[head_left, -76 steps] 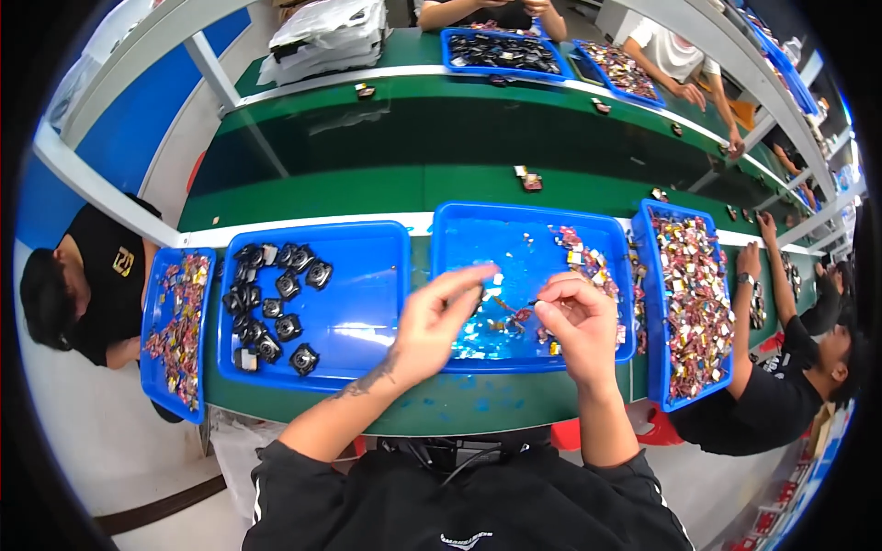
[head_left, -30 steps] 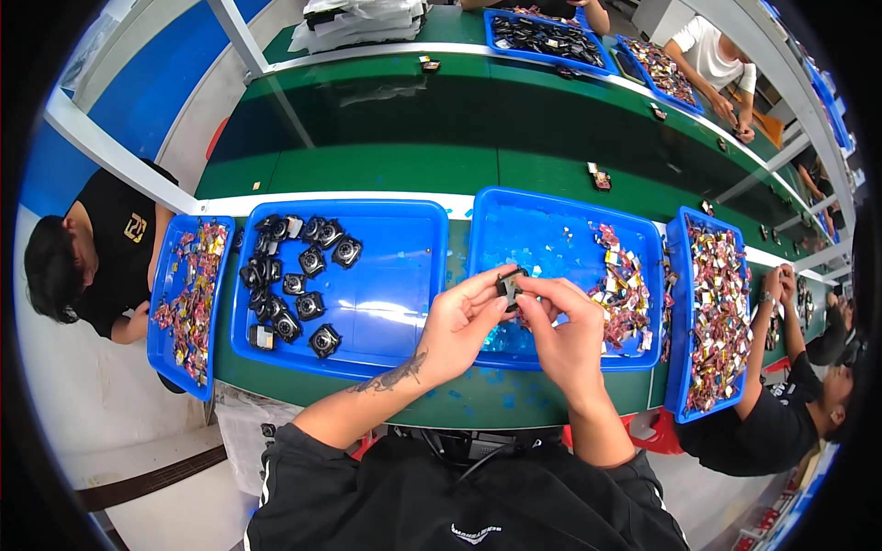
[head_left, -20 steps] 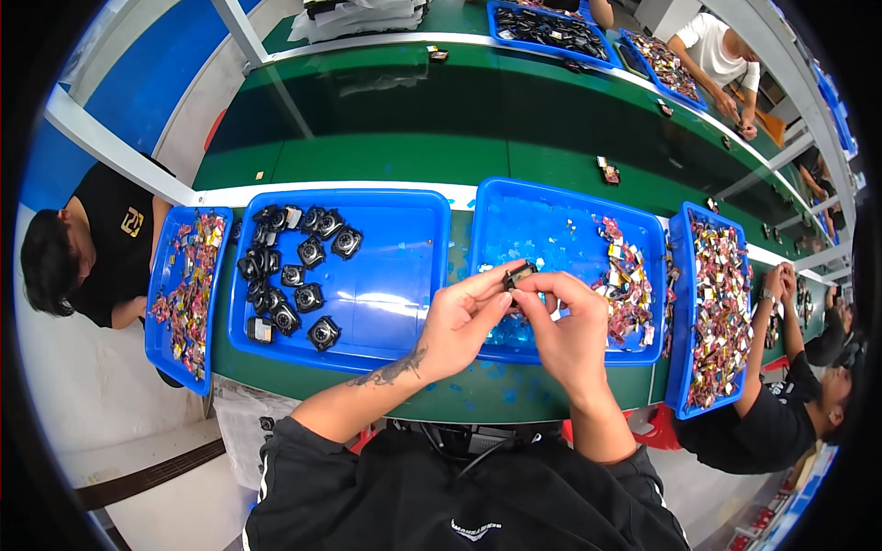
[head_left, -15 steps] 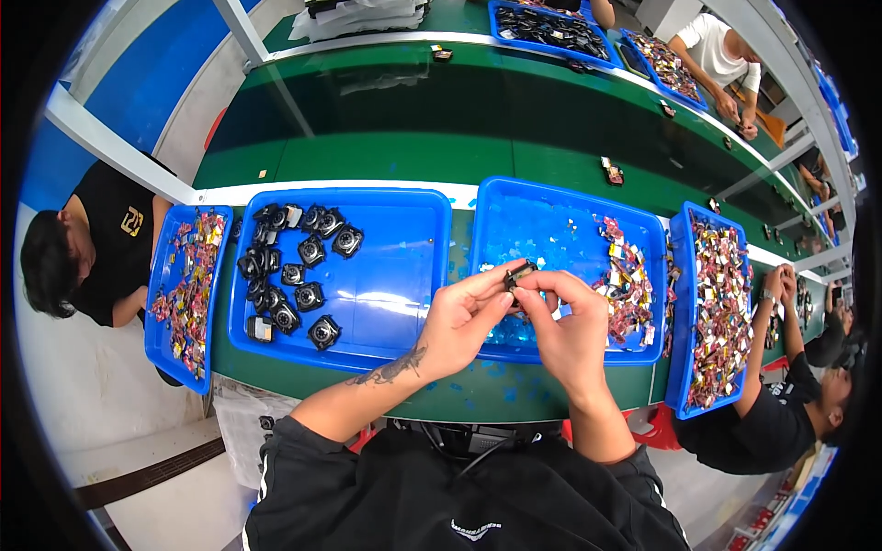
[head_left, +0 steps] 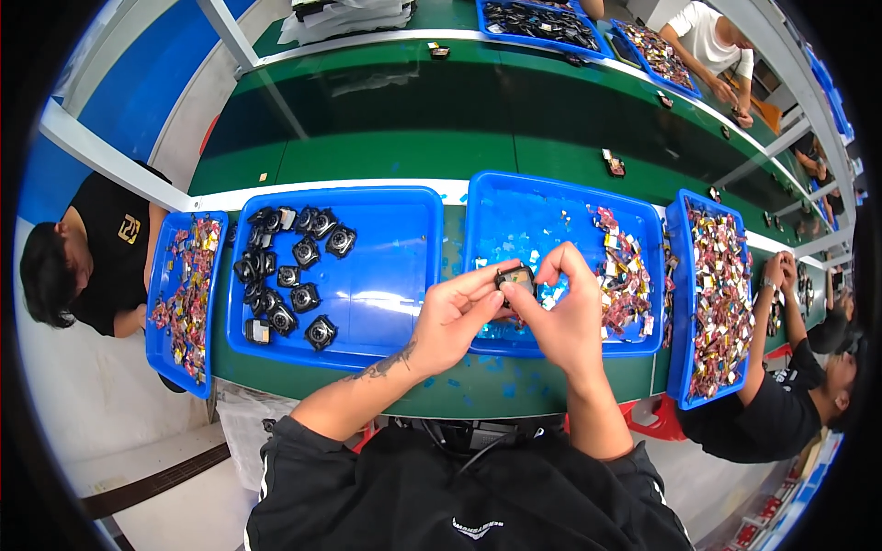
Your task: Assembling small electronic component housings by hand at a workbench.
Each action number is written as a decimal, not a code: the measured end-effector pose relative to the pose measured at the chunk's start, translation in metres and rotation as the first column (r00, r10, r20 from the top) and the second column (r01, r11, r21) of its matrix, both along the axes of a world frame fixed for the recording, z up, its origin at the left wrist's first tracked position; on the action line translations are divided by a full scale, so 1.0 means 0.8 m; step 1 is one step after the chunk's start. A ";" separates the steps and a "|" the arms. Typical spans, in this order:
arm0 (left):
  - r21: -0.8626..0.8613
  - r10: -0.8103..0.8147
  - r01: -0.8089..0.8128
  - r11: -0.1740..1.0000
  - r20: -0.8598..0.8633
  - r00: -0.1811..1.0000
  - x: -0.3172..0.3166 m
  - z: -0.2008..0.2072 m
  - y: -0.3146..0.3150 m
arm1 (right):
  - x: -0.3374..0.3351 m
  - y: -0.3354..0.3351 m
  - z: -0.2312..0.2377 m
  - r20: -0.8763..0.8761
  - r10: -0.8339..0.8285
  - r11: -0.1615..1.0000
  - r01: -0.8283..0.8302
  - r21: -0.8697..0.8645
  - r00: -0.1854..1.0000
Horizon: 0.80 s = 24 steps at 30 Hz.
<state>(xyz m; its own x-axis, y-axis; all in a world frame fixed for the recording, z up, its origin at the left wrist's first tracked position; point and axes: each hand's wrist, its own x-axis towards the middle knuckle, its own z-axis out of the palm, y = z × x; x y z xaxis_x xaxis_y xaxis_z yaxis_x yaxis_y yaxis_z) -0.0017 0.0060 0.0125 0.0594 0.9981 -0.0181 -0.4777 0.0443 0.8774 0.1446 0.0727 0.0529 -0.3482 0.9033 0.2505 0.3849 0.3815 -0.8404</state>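
Over the near left edge of the middle-right blue tray (head_left: 562, 190), I hold a small black squarish watch case (head_left: 514, 275). Its face, turned up, shows tan and greenish parts inside. My left hand (head_left: 459, 308) is closed on the case's left side, fingers behind and thumb in front. The thumb of my right hand (head_left: 565, 317) presses on the case's lower face, while its index finger arches up, its tip off the case. Scraps of blue film (head_left: 514, 216) and a pile of small pink, yellow and silver parts (head_left: 627, 285) lie in that tray.
On the left a blue tray (head_left: 386, 275) holds several black watch cases (head_left: 304, 296). Narrow blue trays of small parts stand at the far left (head_left: 186, 303) and right (head_left: 718, 303). A green belt (head_left: 395, 156) runs behind, carrying scattered pieces (head_left: 614, 163). Co-workers sit on both sides.
The watch case has tilted so that its inner face shows. My right index finger has lifted from it, and the thumb has moved onto its face.
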 end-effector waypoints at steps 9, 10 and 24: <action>0.109 0.143 -0.136 0.985 -0.064 0.988 0.001 0.012 0.003 | 0.026 -0.034 -0.010 -0.394 0.003 0.904 -0.170 -0.392 0.919; 0.129 0.116 -0.098 0.987 -0.142 0.983 -0.003 0.014 -0.001 | 0.027 -0.032 -0.007 -0.399 0.009 0.897 -0.184 -0.402 0.917; 0.265 0.111 0.090 0.960 -0.657 0.746 -0.026 0.036 0.000 | 0.039 -0.027 0.012 -0.281 0.183 0.954 -0.239 -0.183 0.942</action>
